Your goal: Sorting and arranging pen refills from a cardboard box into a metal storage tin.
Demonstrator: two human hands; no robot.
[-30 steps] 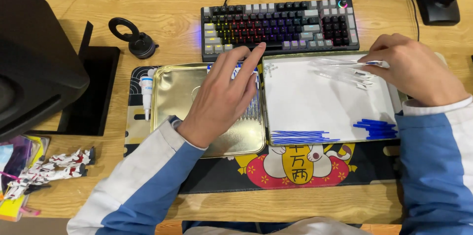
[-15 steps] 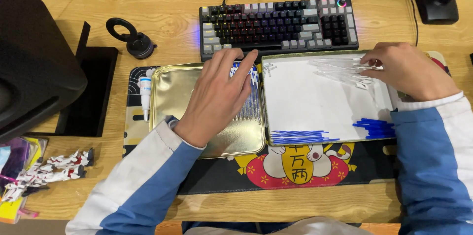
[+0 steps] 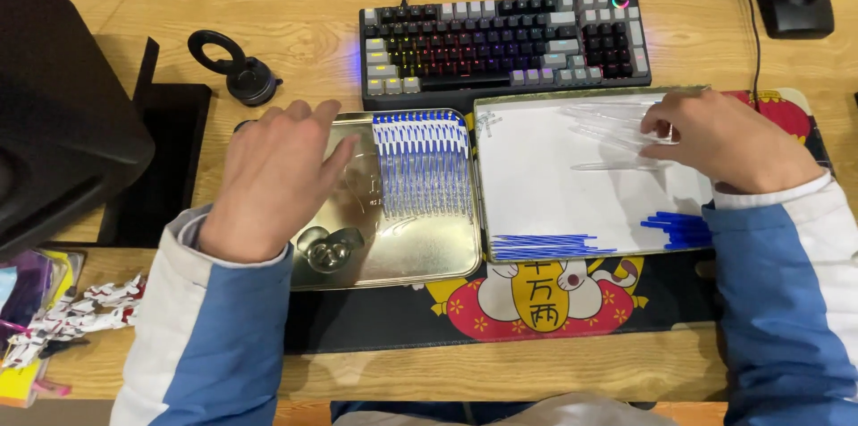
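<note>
two hands over an open tin of pen parts

the left hand (image 3: 273, 177) lies flat on the left part of the shallow gold tin tray (image 3: 393, 265), fingers spread and loose, its grip released and holding nothing. just right of it, a neat row of blue-and-white pen refills (image 3: 422, 162) fills the far right part of the tray.

the right hand (image 3: 719, 140) rests on the far right of the white-lined lid (image 3: 554, 185), which sits touching the tray's right edge. its fingers curl around clear plastic tubes (image 3: 617, 126); the grip is pinched on them. thin blue sticks (image 3: 541, 247) lie along the lid's near edge, and more blue pieces (image 3: 677, 227) lie near the right wrist.

both tin halves sit on a dark desk mat (image 3: 536, 301) on the wooden surface (image 3: 304, 28). a keyboard (image 3: 505, 42) stands on the far side.
</note>
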